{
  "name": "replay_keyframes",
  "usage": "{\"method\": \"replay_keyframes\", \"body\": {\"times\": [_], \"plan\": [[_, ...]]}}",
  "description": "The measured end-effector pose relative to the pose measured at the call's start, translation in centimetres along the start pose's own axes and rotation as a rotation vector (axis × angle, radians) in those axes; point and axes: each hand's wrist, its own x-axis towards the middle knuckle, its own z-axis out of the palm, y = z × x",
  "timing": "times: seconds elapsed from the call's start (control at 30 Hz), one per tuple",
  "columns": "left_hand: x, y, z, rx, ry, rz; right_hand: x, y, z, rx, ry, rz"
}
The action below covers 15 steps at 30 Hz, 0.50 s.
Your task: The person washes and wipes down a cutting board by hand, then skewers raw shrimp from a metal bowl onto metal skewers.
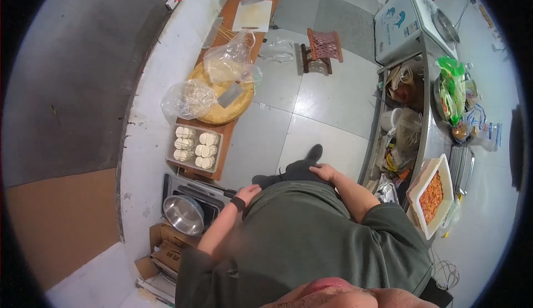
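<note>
My left hand (pixel 249 193), with a black band (pixel 238 203) on its wrist, hangs beside my dark trousers (pixel 300 170) on the left. Its fingers look loosely stretched, and nothing shows in them. On the other side, my right hand (pixel 324 172) lies against the thigh; some of its fingers are hard to make out, and I see no object in it. Nearest to the left hand are some stacked grey trays (pixel 210 188) and a steel bowl (pixel 184 214). A clear container (pixel 194 147) of pale round pieces stands on the wooden bench (pixel 229 162).
Farther along the bench are a round wooden board (pixel 244 107), plastic bags (pixel 227 61), a cleaver (pixel 230 94) and a white cutting board (pixel 252 15). A small stool (pixel 323 49) stands ahead. At right, a white bin (pixel 442 219) of reddish food sits on a metal counter (pixel 437 136).
</note>
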Motion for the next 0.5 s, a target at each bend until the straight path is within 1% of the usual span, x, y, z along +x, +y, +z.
{"method": "replay_keyframes", "body": {"times": [0.07,0.13,0.17,0.23,0.27,0.3,0.33,0.4,0.43,0.47,0.5], "plan": [[0.1,4.7,0.1,-0.016,0.141,-0.131,-0.4,2.0,-1.6,0.053,-0.062,-0.046],[1.6,6.2,0.9,0.135,0.261,-0.129,-1.0,3.0,-4.1,0.07,-0.096,-0.117],[2.2,6.7,1.6,0.203,0.321,-0.133,-1.5,3.3,-5.9,0.089,-0.115,-0.12],[4.0,6.5,4.0,0.254,0.254,-0.259,-2.1,4.7,-9.7,0.183,-0.104,-0.093],[5.3,5.3,5.3,0.279,0.216,-0.325,-2.6,5.3,-11.5,0.232,-0.1,-0.075],[8.8,0.8,6.8,-0.174,0.304,-0.267,-4.0,4.6,-14.0,0.263,-0.053,-0.071],[11.5,-0.8,7.5,-0.404,0.337,-0.339,-3.8,5.6,-15.3,0.407,-0.012,-0.055],[13.8,0.9,7.5,-0.678,0.255,-0.287,-3.1,7.9,-18.5,0.684,0.077,-0.015],[13.8,3.2,7.9,-0.62,0.217,-0.227,-2.5,9.1,-20.1,0.741,0.114,0.002],[12.8,7.7,8.3,-0.497,0.186,-0.15,-1.5,10.2,-21.6,0.793,0.148,0.019],[11.5,11.8,8.9,-0.419,0.174,-0.118,-0.6,10.9,-23.0,0.849,0.182,0.035]]}}
